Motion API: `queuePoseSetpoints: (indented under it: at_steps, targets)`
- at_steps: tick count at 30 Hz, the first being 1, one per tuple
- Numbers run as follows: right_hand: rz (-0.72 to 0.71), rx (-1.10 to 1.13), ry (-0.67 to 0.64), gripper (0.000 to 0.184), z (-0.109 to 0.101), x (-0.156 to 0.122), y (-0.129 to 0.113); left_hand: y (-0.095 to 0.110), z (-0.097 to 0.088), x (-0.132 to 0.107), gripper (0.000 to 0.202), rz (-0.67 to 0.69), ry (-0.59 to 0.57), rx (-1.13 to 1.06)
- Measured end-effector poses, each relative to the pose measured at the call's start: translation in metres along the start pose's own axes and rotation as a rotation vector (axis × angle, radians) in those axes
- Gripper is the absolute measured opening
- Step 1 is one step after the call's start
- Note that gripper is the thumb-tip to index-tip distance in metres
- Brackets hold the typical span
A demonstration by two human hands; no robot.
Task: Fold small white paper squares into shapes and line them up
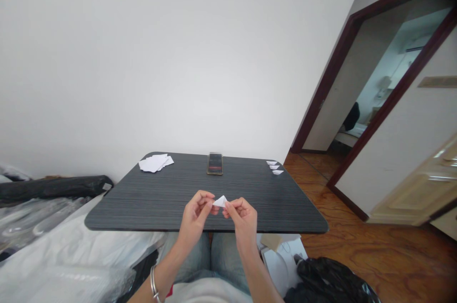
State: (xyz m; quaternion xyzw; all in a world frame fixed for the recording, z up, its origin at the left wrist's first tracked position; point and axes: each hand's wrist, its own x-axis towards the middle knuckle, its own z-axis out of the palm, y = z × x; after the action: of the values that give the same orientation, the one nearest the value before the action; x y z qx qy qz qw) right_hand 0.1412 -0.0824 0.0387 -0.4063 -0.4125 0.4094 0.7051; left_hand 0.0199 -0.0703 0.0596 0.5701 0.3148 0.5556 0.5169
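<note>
Both of my hands pinch a small folded white paper triangle [220, 201] just above the near edge of the dark table [171, 198]. My left hand [195, 212] grips its left side with closed fingers. My right hand [241, 215] grips its right side, fingers closed too. A loose stack of white paper sheets [155, 163] lies at the table's far left corner. Three small folded white pieces [274, 167] lie in a row at the far right corner.
A phone [214, 163] stands at the table's far middle, against the white wall. Clear plastic wrapping [53, 246] and a black roll [53, 186] lie to the left. A black bag [332, 279] sits on the wooden floor at right, by an open doorway [374, 103].
</note>
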Motion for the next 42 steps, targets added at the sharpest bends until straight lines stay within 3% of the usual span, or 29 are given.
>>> queuePoseSetpoints:
  at_steps: [8,15,27,35,42]
  targets:
    - [-0.002,-0.034,-0.010,0.018,0.001,-0.003,-0.004,-0.001,0.001,0.004,0.020,-0.069,0.034,0.033]
    - [-0.011,-0.033,0.009,0.014,0.002,-0.003,-0.001,-0.008,-0.002,0.004,0.013,-0.023,0.090,0.104]
    - [0.042,0.089,0.037,0.021,0.003,-0.002,0.001,-0.007,0.002,0.005,0.017,-0.074,0.076,0.006]
    - [0.093,0.065,-0.080,0.025,0.003,-0.003,0.002,-0.009,-0.001,0.006,0.023,-0.073,0.109,-0.023]
    - [0.039,-0.041,-0.119,0.029,0.002,-0.003,0.004,-0.007,0.000,0.007,0.021,-0.074,0.029,0.017]
